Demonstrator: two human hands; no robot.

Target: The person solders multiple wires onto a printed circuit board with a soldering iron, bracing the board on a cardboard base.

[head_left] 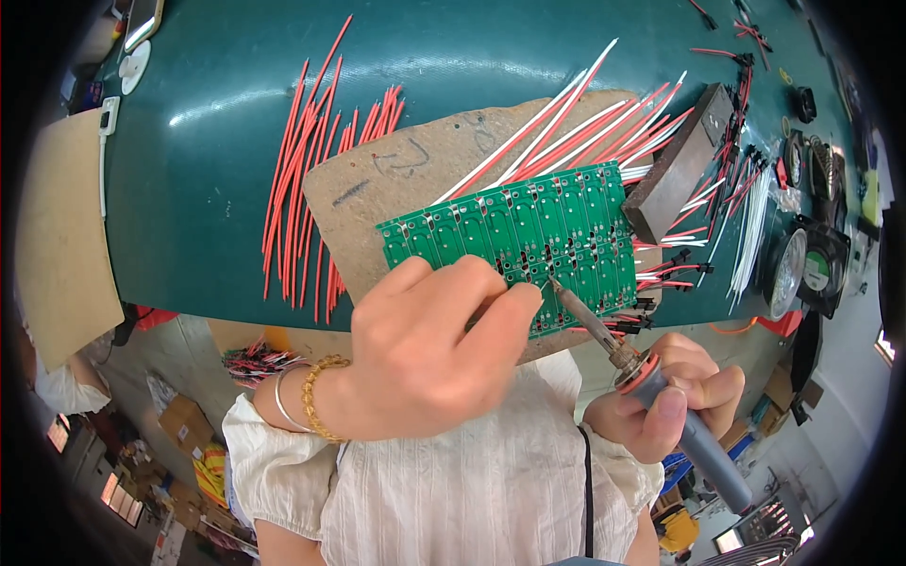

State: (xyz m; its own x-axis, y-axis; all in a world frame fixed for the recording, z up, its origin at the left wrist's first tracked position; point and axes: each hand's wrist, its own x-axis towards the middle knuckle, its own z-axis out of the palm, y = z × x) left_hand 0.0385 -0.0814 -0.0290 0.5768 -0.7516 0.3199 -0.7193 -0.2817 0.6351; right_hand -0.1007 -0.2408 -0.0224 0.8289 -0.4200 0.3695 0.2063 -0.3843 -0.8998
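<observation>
A green circuit board panel (576, 203), with rows of small holes and pads, lies tilted on a brown fibreboard sheet (363, 193). My right hand (679, 391) is wrapped round the blue-grey handle of a soldering iron (604, 332), whose tip meets the panel near its middle. Over the panel's near left part, my left hand (429, 330) is closed, thumb and forefinger pinched beside the iron's tip. Whatever those fingers hold is hidden. Red and white wires (538, 141) run out from beneath the panel's far edge.
A dark rectangular bar (678, 165) rests across wires at the panel's right. Loose red wires (307, 179) lie left on the green table mat (203, 208). White wires (752, 231) and a black fan (823, 264) are at the right. Below the table edge sits a wire bundle (257, 363).
</observation>
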